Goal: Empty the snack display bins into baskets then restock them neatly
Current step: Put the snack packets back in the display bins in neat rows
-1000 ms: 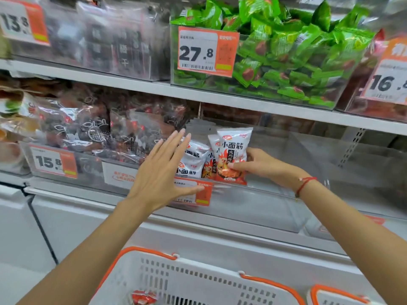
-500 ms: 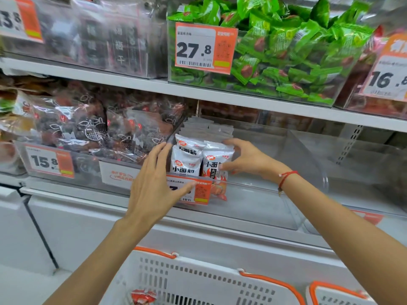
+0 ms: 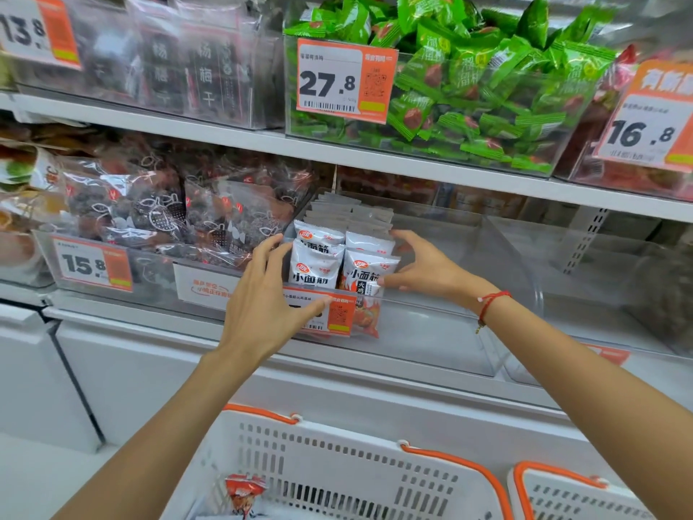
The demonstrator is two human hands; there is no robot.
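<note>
Packets: white snack packets (image 3: pixel 343 264) stand upright, long axis vertical, faces forward, mid-frame in clear bin (image 3: pixel 450 332).
Right hand (image 3: pixel 423 272): grip pinches front right packet.
Left hand (image 3: pixel 262 305): fingers apart, on bin's left side.
Change: raised packet now sits lower, aligned.

A white upper shelf (image 3: pixel 225 131) crosses the view, with a second white shelf (image 3: pixel 150 324) beneath it. A perforated metal upright (image 3: pixel 585 238) shows at the back right. Below the shelves are white cabinet fronts (image 3: pixel 123 369), parted by a dark seam on the left. The light is bright and even.
</note>
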